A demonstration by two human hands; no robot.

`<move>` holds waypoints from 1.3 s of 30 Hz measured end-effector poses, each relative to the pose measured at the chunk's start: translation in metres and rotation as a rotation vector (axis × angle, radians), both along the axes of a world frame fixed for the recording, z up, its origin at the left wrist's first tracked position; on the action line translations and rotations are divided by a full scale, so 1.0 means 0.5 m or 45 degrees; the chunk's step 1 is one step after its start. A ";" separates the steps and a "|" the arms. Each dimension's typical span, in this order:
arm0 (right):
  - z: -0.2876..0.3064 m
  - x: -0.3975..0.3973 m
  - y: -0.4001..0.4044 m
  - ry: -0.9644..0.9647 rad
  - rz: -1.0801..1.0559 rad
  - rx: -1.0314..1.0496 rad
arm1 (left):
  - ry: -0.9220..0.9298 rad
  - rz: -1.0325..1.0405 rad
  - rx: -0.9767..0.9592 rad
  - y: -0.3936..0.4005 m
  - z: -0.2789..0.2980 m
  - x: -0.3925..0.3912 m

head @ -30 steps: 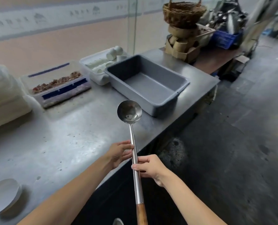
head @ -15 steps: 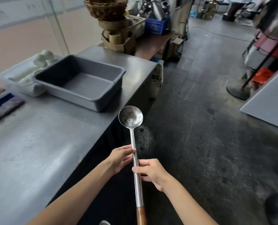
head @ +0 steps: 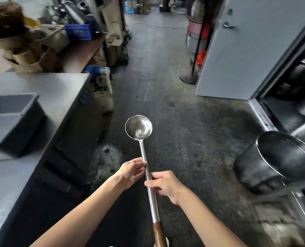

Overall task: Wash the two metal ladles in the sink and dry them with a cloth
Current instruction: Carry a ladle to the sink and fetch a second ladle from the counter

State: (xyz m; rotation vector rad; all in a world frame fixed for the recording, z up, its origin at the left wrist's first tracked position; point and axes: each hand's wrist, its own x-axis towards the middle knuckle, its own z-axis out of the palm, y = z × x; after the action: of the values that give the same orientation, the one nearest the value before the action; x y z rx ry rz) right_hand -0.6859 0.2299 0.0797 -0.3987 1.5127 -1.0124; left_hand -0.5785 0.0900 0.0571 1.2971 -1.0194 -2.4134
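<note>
1. A steel counter [head: 41,82] is seen along the left side; a grey plastic tub [head: 11,120] stands on it near the left edge of the view.
2. A dark wet floor [head: 192,131] fills the middle, with a pale door [head: 251,47] standing open on the right.
3. A large dark metal pot [head: 276,163] is noted low on the right, tilted and blurred; what it rests on cannot be made out.
4. One metal ladle [head: 139,128] is held out over the floor, bowl up and away from the body, wooden grip end toward the person. A small pale spot is visible in the bowl, possibly residue or a reflection.
5. The right hand [head: 166,188] is wrapped round the ladle's steel shaft; the left hand [head: 132,172] is curled against the shaft just above it, fingertips touching the metal.
6. Progress, as judged: no sink, water, cloth or second ladle is in view. Washing appears not yet begun; both ladles are still to be washed and dried.
</note>
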 end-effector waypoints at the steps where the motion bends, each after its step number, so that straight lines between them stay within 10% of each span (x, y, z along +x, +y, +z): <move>1: 0.001 -0.028 0.021 -0.001 -0.049 0.006 | 0.005 -0.053 -0.003 0.013 0.002 -0.040; 39: 0.031 -0.818 0.654 -0.079 -1.641 0.004 | 0.080 -1.680 0.016 0.643 0.012 -1.233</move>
State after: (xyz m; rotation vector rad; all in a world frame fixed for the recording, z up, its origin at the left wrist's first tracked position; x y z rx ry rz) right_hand -1.0950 0.5567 0.0952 0.7345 1.6675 -1.9514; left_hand -1.1949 0.4113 0.0630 0.4915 -2.3407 -3.1871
